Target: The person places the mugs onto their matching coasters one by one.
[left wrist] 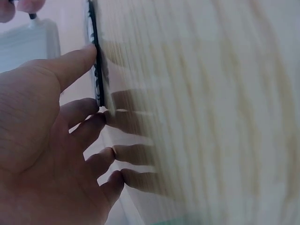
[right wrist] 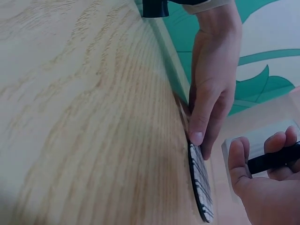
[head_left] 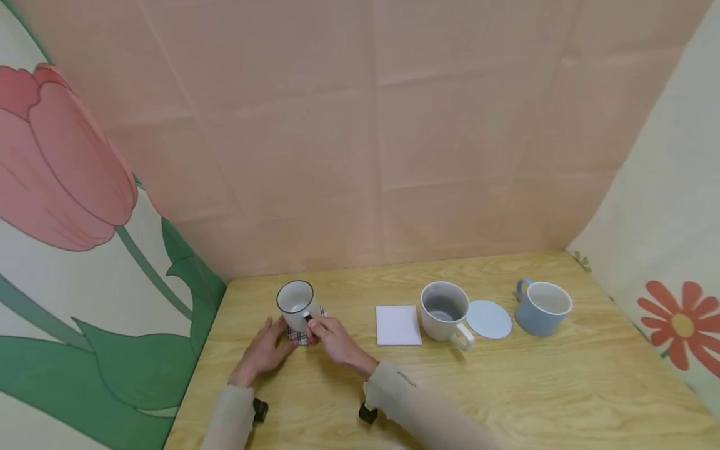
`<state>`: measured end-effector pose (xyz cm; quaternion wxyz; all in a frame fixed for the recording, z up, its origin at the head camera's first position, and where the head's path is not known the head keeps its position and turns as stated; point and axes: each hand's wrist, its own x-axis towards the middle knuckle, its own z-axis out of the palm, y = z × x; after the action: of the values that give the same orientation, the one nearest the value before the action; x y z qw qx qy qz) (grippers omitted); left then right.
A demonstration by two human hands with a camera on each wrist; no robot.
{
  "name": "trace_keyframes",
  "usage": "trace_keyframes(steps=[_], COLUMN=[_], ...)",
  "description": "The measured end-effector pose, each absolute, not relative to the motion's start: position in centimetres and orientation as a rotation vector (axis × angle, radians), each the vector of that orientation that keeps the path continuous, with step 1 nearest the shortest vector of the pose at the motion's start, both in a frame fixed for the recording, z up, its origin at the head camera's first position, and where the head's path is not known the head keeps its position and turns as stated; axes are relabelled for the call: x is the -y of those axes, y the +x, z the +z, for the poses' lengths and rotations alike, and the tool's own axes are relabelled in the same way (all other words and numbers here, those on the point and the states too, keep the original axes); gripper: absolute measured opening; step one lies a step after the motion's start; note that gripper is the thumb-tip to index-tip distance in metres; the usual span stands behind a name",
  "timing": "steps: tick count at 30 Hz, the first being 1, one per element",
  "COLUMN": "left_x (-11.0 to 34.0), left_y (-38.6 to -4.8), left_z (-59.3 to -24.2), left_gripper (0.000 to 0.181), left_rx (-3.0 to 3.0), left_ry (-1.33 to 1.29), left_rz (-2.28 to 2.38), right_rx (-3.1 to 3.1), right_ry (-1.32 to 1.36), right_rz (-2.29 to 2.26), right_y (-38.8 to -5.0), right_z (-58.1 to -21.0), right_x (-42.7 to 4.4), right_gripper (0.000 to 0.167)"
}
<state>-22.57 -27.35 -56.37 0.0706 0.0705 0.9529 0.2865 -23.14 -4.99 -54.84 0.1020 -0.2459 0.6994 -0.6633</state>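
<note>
Lower centre, your right grip [head_left: 337,342] holds white black-rimmed mug [head_left: 293,312]; left grip [head_left: 264,350], wide, touches black-and-white plaid coaster [right wrist: 200,180], black edge clear only in wrist views.

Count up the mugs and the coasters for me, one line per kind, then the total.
Mugs: 3 (black-rimmed white mug, plain white mug, blue mug)
Coasters: 3 (plaid coaster, white square coaster, pale blue round coaster)
Total: 6
</note>
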Motion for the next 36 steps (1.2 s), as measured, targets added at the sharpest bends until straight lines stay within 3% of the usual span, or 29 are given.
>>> trace_keyframes(steps=[36], left_x=[27.0], left_y=[-22.6], left_z=[-55.9], left_gripper=[0.072], left_rx=[-2.857], left_ry=[0.163], left_rz=[0.895], right_rx=[-2.027], right_ry=[-0.691], right_rz=[-1.976], right_y=[-23.7], right_z=[-57.2], right_x=[4.9], right_gripper=[0.04])
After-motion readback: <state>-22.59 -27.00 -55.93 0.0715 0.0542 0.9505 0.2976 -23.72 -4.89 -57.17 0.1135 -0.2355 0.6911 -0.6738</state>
